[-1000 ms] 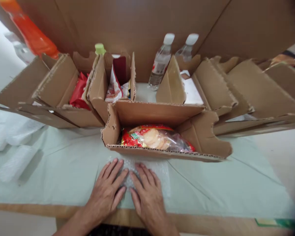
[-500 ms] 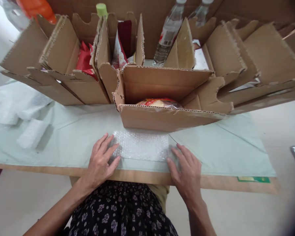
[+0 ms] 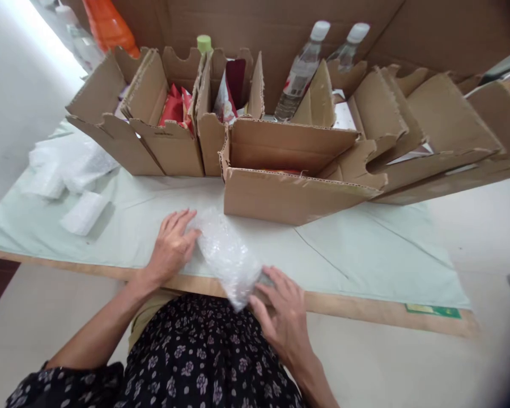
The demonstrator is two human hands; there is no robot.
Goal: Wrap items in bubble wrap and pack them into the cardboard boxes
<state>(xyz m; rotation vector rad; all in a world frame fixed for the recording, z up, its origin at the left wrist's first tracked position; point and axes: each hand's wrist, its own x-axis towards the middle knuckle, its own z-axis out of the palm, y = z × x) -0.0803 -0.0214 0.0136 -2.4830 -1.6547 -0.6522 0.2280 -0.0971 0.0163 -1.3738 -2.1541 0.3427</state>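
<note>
A sheet of bubble wrap (image 3: 228, 256) lies slanted over the near table edge, held at both ends. My left hand (image 3: 171, 247) grips its far left end, fingers curled on it. My right hand (image 3: 283, 313) holds the near end, off the table edge above my lap. Just behind stands an open cardboard box (image 3: 287, 195) with a snack packet barely showing inside.
Several open cardboard boxes (image 3: 153, 141) stand in a row at the back, with red packets (image 3: 175, 106) inside. Two water bottles (image 3: 301, 71) and an orange bottle (image 3: 109, 25) stand behind. Bubble wrap rolls (image 3: 83, 212) lie at the left on the pale green cloth (image 3: 365, 249).
The bubble wrap, flat and square to the table before, is now turned and lifted at an angle. My right hand has pulled back over the table edge. The view has shifted right.
</note>
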